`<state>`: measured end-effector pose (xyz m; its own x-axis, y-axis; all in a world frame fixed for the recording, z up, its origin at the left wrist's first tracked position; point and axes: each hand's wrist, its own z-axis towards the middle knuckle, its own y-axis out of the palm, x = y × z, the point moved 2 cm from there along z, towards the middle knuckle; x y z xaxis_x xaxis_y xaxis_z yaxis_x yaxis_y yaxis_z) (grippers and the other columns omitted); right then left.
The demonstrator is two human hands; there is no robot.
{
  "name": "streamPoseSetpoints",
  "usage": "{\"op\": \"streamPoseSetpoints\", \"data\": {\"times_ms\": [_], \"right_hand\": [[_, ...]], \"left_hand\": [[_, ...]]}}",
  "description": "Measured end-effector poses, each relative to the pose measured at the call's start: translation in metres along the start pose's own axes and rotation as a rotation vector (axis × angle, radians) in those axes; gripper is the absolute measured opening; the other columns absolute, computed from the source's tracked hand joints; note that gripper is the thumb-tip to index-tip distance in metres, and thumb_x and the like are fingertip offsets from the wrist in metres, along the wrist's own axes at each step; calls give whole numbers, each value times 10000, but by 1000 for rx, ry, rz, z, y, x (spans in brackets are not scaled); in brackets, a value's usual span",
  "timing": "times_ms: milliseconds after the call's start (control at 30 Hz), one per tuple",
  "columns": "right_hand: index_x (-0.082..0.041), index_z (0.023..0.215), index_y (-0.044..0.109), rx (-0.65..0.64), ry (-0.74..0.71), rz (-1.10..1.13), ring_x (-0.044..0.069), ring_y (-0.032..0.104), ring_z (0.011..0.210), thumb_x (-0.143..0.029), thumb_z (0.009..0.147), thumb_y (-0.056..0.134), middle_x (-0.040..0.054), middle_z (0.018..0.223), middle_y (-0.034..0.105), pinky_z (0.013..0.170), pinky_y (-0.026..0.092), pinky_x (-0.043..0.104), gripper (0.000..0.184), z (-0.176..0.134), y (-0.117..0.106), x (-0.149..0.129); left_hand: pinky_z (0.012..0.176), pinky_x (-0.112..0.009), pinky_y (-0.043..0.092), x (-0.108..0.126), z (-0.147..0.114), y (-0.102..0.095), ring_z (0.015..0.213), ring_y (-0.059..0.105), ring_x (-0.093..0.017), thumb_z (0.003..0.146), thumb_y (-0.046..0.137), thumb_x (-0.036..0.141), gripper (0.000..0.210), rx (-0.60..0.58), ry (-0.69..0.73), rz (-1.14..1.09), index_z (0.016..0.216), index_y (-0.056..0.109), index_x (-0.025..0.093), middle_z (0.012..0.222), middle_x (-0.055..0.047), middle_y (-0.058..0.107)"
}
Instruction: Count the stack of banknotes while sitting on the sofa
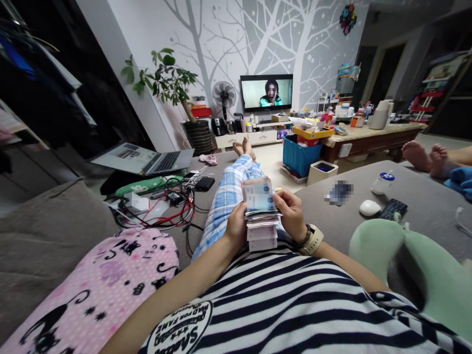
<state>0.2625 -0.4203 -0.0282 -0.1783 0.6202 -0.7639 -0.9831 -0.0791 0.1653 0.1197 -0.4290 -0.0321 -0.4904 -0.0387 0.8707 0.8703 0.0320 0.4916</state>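
A stack of paper slips (258,195) is held over my lap, between both hands. Its upper slips are pale blue with small print; I cannot tell what kind they are. Whiter slips (262,234) fan out below, toward my striped shirt. My left hand (236,223) is closed on the stack's left edge, its thumb on the front. At the upper right edge, my right hand (291,211) pinches the slips between thumb and fingers. A bracelet and a pale watch (313,240) circle the right wrist.
Left on the sofa are a laptop (167,161), tangled cables (180,204) and a pink cat-print blanket (140,260). To the right lie a white mouse (369,208), a small keyboard (394,210), a lidded jar (383,184) and a green neck pillow (376,241). Another person's feet (427,156) rest at far right.
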Motion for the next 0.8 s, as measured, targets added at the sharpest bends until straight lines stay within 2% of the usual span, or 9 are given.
{"op": "streamPoseSetpoints", "data": {"times_ms": [267, 533, 700, 800], "right_hand": [[-202, 683, 573, -5, -30, 19, 120, 386, 571, -380, 917, 621, -40, 593, 444, 552, 307, 274, 298, 0, -1, 0], [-203, 676, 573, -1, -24, 14, 119, 392, 554, -402, 910, 626, -41, 580, 452, 538, 306, 272, 312, 0, -1, 0], [-203, 676, 573, -3, -26, 18, 118, 386, 548, -392, 911, 627, -43, 576, 446, 531, 300, 272, 306, 0, 0, -1], [-205, 670, 565, -9, -31, 18, 119, 384, 552, -397, 913, 627, -42, 579, 441, 535, 302, 273, 315, 0, 0, -2]], "left_hand": [[748, -336, 551, 5, -3, 2, 916, 699, -308, 601, 755, 376, 203, -2, 29, 39, 626, 633, 216, 685, -46, 719], [755, -317, 538, 9, -3, 1, 923, 683, -292, 593, 738, 369, 215, 29, 110, 125, 542, 592, 220, 666, -41, 697], [748, -333, 535, 12, -7, 6, 898, 687, -305, 589, 726, 360, 208, -6, 78, 90, 538, 583, 217, 635, -48, 682], [739, -331, 532, 13, -8, 6, 904, 685, -312, 574, 744, 347, 214, 19, 81, 102, 535, 577, 219, 627, -50, 684]]}}
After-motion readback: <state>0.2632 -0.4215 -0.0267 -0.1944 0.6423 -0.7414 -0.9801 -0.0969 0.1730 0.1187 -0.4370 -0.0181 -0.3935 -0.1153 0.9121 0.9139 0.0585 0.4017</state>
